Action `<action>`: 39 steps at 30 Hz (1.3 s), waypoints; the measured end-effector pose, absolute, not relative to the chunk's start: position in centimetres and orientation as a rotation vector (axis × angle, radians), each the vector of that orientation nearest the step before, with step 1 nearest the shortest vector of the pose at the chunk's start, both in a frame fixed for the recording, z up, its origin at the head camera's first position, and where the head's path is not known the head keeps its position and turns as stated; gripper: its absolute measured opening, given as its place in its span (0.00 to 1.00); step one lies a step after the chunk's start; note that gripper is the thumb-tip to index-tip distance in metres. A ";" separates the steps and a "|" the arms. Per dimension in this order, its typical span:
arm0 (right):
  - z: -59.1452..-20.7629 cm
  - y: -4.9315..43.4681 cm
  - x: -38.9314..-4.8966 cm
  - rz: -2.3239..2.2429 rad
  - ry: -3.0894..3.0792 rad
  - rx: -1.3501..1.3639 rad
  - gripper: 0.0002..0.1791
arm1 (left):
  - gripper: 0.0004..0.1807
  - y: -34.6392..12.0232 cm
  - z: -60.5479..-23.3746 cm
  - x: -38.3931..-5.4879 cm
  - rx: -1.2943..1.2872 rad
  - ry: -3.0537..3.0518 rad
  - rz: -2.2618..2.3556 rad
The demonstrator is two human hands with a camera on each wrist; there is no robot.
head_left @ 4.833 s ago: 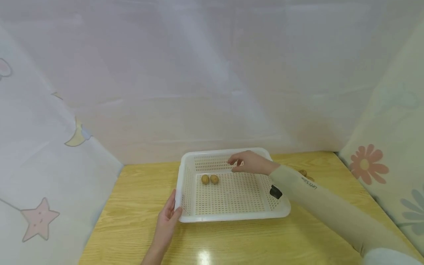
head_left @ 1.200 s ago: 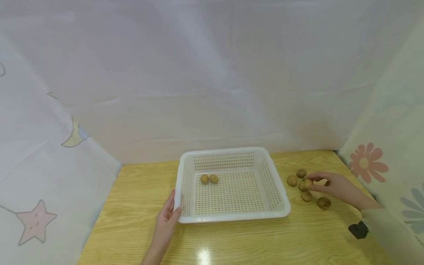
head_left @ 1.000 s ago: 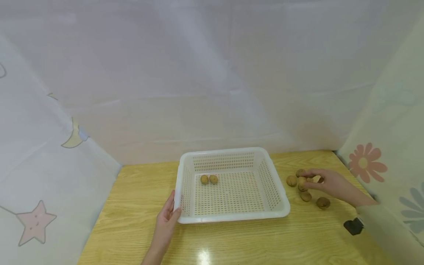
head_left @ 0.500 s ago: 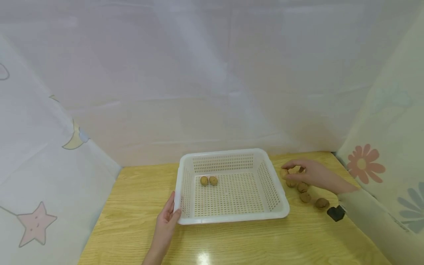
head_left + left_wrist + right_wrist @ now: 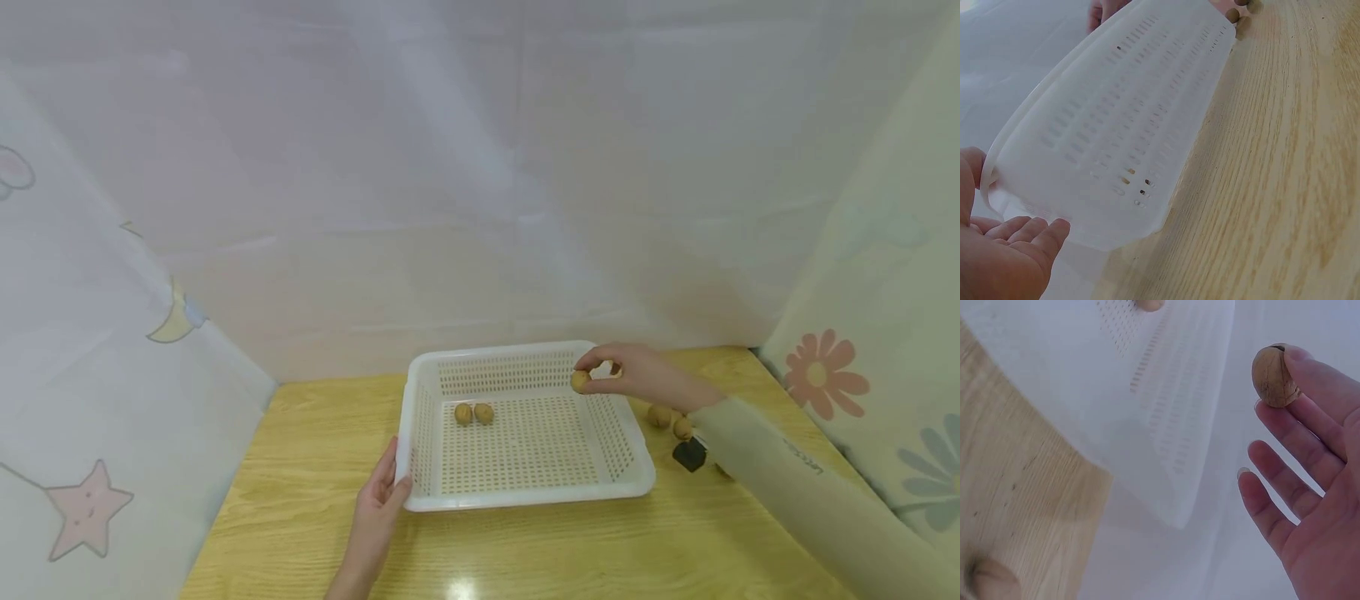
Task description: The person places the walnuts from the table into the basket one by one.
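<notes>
A white perforated plastic basket (image 5: 525, 499) rests on the table. My left hand (image 5: 372, 508) grips its left side, thumb at the rim; in the left wrist view the fingers (image 5: 1050, 234) lie against the outside. Pinched between the thumb and fingertips of my right hand (image 5: 641, 373) is a walnut (image 5: 581, 382), held above the basket's back right part. The right wrist view shows that walnut (image 5: 1272, 376) close up, the other fingers spread apart. Two walnuts (image 5: 473, 414) sit side by side on the basket floor, left of its middle.
Right of the basket, more walnuts (image 5: 659, 416) lie on the wooden table (image 5: 315, 450), partly hidden by my right forearm and the black wrist camera (image 5: 689, 455). Pale cloth (image 5: 360, 250) hangs behind the table and on both sides.
My right hand left the basket, picked a walnut from the group at the right and carried it left, back over the basket. My left hand keeps its grip on the basket.
</notes>
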State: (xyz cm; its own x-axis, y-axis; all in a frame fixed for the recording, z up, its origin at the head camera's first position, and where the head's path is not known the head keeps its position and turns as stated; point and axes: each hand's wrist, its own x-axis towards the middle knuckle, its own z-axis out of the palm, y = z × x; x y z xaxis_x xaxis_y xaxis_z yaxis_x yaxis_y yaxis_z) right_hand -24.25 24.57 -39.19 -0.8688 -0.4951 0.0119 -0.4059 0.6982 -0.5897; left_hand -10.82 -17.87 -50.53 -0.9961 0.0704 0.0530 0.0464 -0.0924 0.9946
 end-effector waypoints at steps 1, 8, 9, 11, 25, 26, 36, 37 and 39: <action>-39.3 24.1 -24.5 -0.912 2.751 -0.752 0.22 | 0.37 -17.8 -50.6 -10.8 0.136 2.101 2.307; -39.9 21.2 -26.1 -0.976 2.691 -0.836 0.20 | 0.37 -17.8 -50.8 -11.1 0.137 2.111 2.292; -40.0 20.7 -26.3 -0.992 2.681 -0.838 0.21 | 0.37 -17.8 -50.8 -11.1 0.134 2.114 2.290; -40.3 19.8 -26.8 -1.022 2.661 -0.837 0.21 | 0.37 -17.8 -50.8 -11.2 0.132 2.118 2.288; -44.1 14.3 -29.8 -1.048 2.581 -0.825 0.25 | 0.38 -17.9 -50.6 -11.1 0.128 2.128 2.278; -44.5 13.9 -29.9 -1.051 2.575 -0.809 0.26 | 0.38 -17.9 -50.6 -11.1 0.128 2.127 2.277; -48.4 11.6 -31.2 -0.967 2.573 -0.784 0.09 | 0.38 -17.9 -50.6 -10.9 0.115 2.111 2.293; -48.7 11.5 -31.2 -0.958 2.570 -0.780 0.09 | 0.38 -17.9 -50.6 -10.9 0.111 2.109 2.292; -49.2 11.3 -31.2 -0.925 2.573 -0.796 0.10 | 0.38 -17.9 -50.5 -10.9 0.107 2.107 2.289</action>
